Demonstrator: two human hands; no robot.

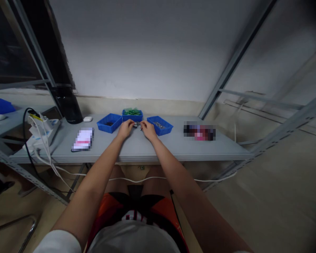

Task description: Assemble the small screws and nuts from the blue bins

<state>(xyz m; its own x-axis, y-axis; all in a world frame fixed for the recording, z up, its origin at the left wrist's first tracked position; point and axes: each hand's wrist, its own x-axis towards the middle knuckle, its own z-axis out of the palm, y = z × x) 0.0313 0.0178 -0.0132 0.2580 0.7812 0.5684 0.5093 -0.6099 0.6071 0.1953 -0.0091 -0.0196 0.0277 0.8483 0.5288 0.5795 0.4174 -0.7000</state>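
My left hand (125, 129) and my right hand (148, 130) meet at the middle of the grey shelf, just in front of a blue bin (132, 117) holding green pieces. Both are closed, fingertips pinched around a small silvery part (137, 123) that is too tiny to name. Something dark lies on the shelf beneath the fingers. Left of my hands stands a blue bin (116, 125) with small dark pieces at its bottom. By my right hand, another blue bin (167, 131) contains small silvery pieces (159, 125).
A phone (83, 138) lies at the left, with a white case (87, 119) and a black bottle (70, 105) behind it. White power strips (43, 135) and cables crowd the left end. A blurred-out object (199, 132) lies at the right. Metal posts (213, 100) frame the shelf.
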